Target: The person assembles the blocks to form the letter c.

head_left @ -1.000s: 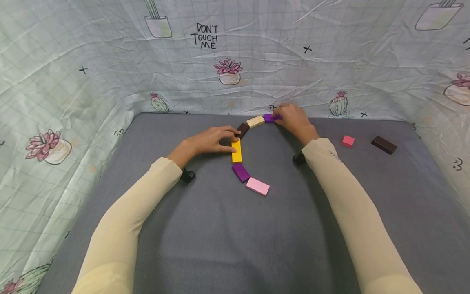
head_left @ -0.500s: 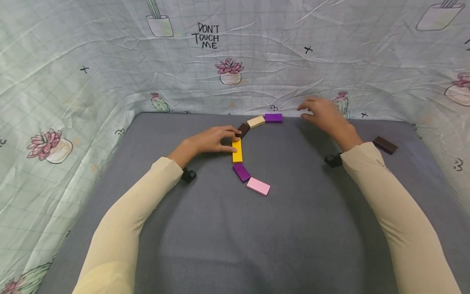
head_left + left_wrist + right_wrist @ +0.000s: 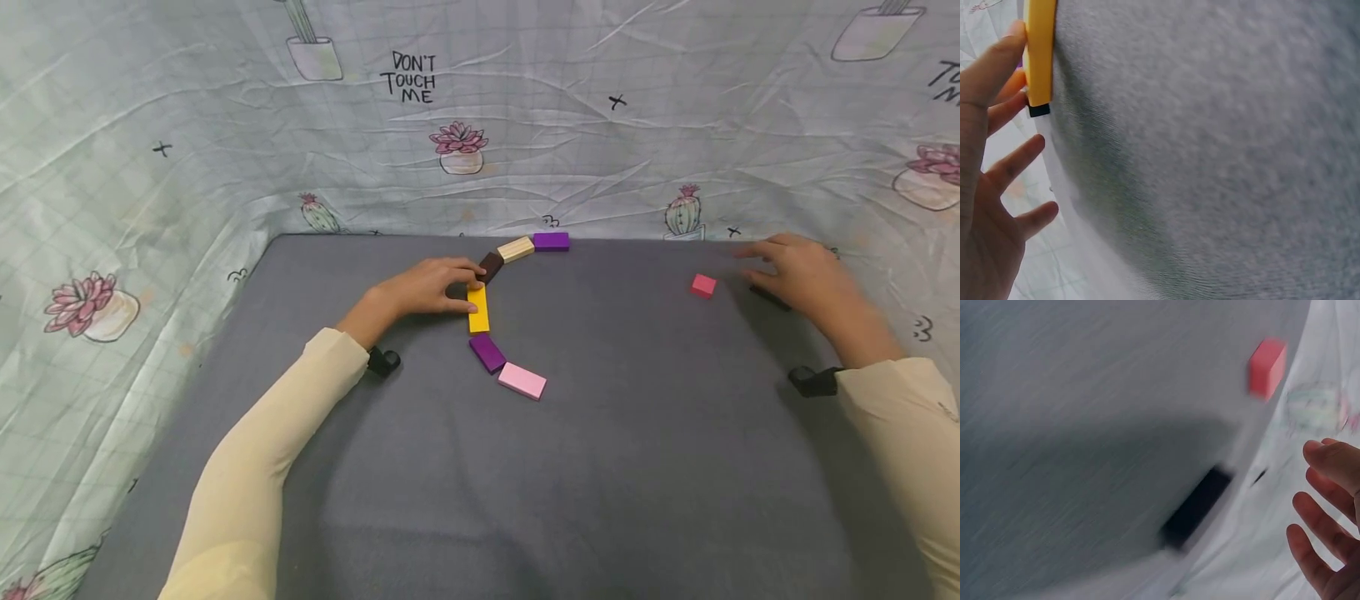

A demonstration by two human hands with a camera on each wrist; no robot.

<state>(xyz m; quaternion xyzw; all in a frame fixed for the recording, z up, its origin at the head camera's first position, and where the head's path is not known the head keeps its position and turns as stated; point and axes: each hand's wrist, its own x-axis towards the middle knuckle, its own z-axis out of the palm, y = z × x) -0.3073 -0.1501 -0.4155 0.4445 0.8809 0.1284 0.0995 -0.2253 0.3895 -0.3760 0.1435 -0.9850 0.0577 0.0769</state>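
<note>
My left hand (image 3: 420,287) rests at the left side of the arc of blocks. Its thumb touches the yellow block (image 3: 477,309), and its other fingertips lie by the dark brown block (image 3: 491,267); in the left wrist view thumb and fingers meet the same side of the yellow block (image 3: 1039,50). Over at the right, my right hand (image 3: 806,271) hovers above a second dark brown block (image 3: 769,297), partly covering it. That hand holds nothing, as the right wrist view shows, with the dark block (image 3: 1196,508) apart from its fingers.
Along the arc also lie a wood-coloured block (image 3: 516,249), two purple blocks, one at the back (image 3: 551,242) and one nearer (image 3: 487,353), and a pink block (image 3: 522,381). A small red block (image 3: 703,286) sits left of the right hand. Printed cloth (image 3: 525,167) borders the table's back.
My right hand has let go of the back purple block and moved right, past the small red block, to above the dark brown block. The left hand stays in place.
</note>
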